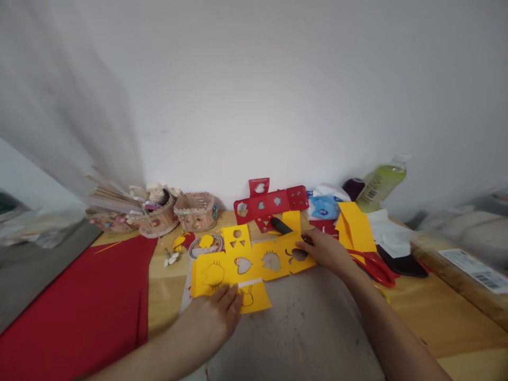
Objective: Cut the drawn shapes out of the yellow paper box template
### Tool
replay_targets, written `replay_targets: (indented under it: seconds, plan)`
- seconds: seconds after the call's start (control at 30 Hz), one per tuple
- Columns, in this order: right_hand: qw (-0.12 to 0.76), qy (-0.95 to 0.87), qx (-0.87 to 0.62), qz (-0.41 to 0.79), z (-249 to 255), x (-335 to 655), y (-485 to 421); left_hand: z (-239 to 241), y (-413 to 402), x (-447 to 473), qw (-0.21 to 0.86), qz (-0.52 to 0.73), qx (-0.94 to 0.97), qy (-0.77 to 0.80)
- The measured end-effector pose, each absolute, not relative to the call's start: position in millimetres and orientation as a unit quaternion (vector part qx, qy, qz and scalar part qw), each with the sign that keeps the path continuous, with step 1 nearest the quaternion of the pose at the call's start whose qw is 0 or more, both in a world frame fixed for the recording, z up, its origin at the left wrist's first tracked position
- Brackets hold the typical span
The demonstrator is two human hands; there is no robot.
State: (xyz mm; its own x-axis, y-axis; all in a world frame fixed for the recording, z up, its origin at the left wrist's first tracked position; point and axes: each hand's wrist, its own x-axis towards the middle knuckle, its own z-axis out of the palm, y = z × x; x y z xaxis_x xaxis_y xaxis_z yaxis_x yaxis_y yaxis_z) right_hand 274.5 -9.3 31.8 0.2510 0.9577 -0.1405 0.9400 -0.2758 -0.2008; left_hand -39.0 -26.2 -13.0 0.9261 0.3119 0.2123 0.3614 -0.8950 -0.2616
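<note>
A yellow paper cut-out [254,261], shaped like an unfolded box with heart and chick shapes cut through it, lies flat on a grey mat [301,323]. My left hand [216,312] presses flat on its near-left panels, fingers apart. My right hand [323,248] rests on the cut-out's right end and grips a black-handled tool [281,226] that points up and left. A matching red cut-out [272,203] lies just beyond, against the wall.
A large red sheet [79,307] covers the left of the wooden table [448,317]. Two decorated baskets [196,210] stand at the back left. Red scissors [375,267], yellow paper [355,227], a black phone [402,263], tissues [325,205] and a green bottle [381,182] lie on the right.
</note>
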Motion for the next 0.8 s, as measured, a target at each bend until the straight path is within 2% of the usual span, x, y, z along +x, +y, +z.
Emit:
replay_targets:
  seconds: [0.17,0.37,0.8]
  plan:
    - [0.046,-0.591,-0.797,0.116,33,274,-9,-8,-24,-40,0.106,-0.149,-0.967,-0.178]
    - [0.069,-0.619,-0.775,0.107,33,284,-10,6,-21,-38,0.040,-0.140,-0.961,-0.235]
    - [0.114,-0.655,-0.744,0.069,10,308,-3,-22,-29,-42,0.166,-0.122,-0.964,-0.171]
